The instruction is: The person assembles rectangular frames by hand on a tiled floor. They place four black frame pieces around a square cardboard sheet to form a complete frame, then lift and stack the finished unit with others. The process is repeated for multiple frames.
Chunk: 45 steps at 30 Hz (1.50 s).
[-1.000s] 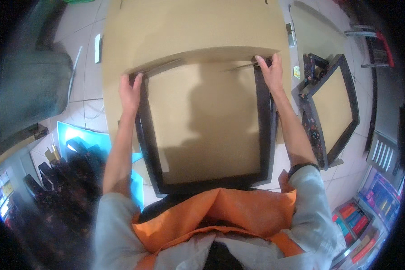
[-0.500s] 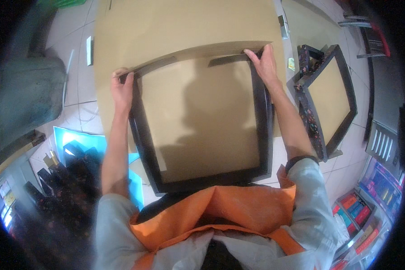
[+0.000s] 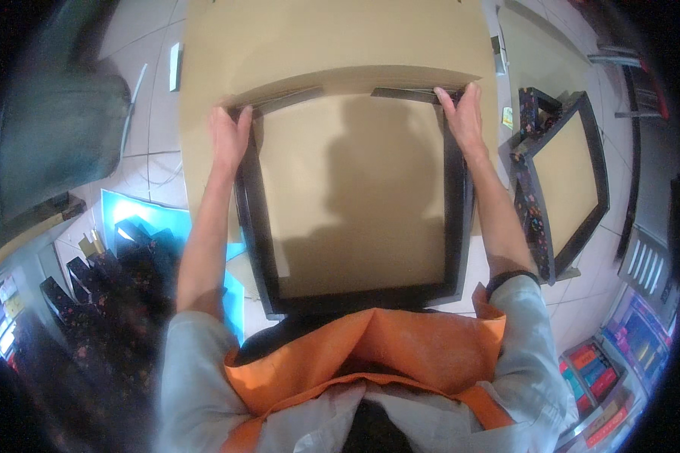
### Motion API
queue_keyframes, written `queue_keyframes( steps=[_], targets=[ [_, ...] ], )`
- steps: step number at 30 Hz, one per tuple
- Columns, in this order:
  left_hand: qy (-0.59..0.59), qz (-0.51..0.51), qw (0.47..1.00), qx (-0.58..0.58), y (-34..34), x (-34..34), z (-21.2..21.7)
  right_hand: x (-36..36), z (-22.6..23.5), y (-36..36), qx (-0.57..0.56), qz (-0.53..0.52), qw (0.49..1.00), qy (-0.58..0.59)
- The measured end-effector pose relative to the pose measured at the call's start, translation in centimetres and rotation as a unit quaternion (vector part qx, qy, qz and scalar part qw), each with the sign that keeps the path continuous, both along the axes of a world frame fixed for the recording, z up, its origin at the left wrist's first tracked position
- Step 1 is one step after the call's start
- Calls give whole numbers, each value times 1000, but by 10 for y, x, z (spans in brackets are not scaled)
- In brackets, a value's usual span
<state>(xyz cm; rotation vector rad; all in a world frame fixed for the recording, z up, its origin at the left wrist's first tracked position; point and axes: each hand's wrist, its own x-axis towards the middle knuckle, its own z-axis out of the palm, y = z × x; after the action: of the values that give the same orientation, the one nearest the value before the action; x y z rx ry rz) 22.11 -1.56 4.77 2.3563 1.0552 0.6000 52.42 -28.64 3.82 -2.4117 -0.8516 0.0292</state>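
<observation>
Two hands on one black frame (image 3: pixel 355 291), near centre, lying on a brown cardboard sheet (image 3: pixel 332 45). Your left hand (image 3: pixel 228 140) clasps the far-left corner; your right hand (image 3: pixel 465 117) clasps the far-right corner. Risk: the far rail shows a gap midway, so uneven pushing may likely skew those corners apart.

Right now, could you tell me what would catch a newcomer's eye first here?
A large black frame around a brown board fills the centre, with the left hand and right hand gripping its far corners. A second black frame lies on the floor to the right. An orange apron shows at the bottom.
</observation>
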Motion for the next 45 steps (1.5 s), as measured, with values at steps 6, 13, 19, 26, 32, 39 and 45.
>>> queue_keyframes(
  steps=[6, 13, 19, 26, 32, 39, 45],
  targets=[
    [-217, 26, 963, -157, -10, -8, -9, 3, -5, 0, 32, 18, 998, -56],
    [-51, -227, 966, -116, -10, -38, 19, 6, -4, -18, 53, 39, 997, 51],
    [111, -311, 943, 36, -6, -29, 45, 2, 10, -44, 55, 201, 970, 128],
    [155, -287, 944, -48, -2, 6, 57, 49, 67, -46, -235, 396, 886, 57],
    [256, -328, 909, 21, 5, 42, 52, 65, 51, 9, -287, 390, 836, 258],
    [240, -370, 893, -89, 6, 81, 21, 55, 54, 38, -343, 427, 827, 126],
    [212, -242, 941, 106, -26, 75, -1, 18, 19, 30, -245, 308, 911, -121]
  ],
)
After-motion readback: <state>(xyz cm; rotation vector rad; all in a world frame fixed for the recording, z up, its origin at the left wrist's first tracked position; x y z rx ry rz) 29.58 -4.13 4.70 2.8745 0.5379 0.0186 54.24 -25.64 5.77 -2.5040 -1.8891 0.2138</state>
